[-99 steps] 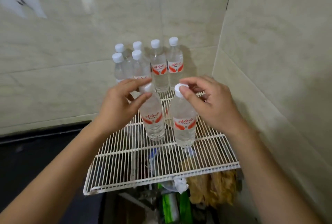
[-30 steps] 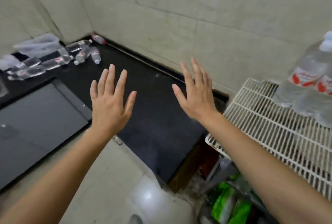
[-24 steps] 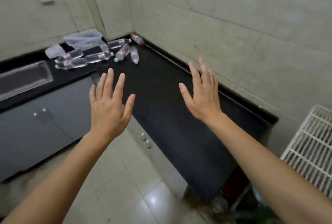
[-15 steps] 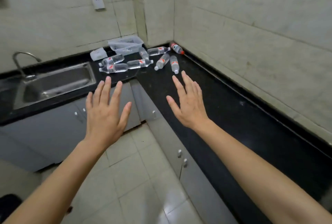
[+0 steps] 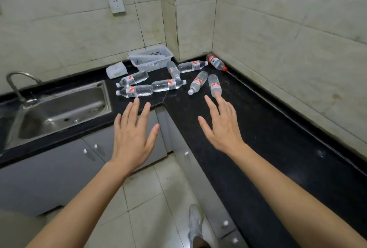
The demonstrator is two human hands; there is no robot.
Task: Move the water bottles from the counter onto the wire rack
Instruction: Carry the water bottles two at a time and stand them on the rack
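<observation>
Clear plastic water bottles with red labels (image 5: pixel 168 85): several lie flat in the corner of the black table (image 5: pixel 258 128). I've swung off the wire rack, now out of view. My left hand (image 5: pixel 133 134) and right hand (image 5: pixel 222 126) are empty, fingers straight, reaching in. Next pair up.

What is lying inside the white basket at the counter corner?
A pale flat plastic piece lies across the inside of the white basket; I cannot tell what it is. The near wall and that piece hide the floor.
</observation>
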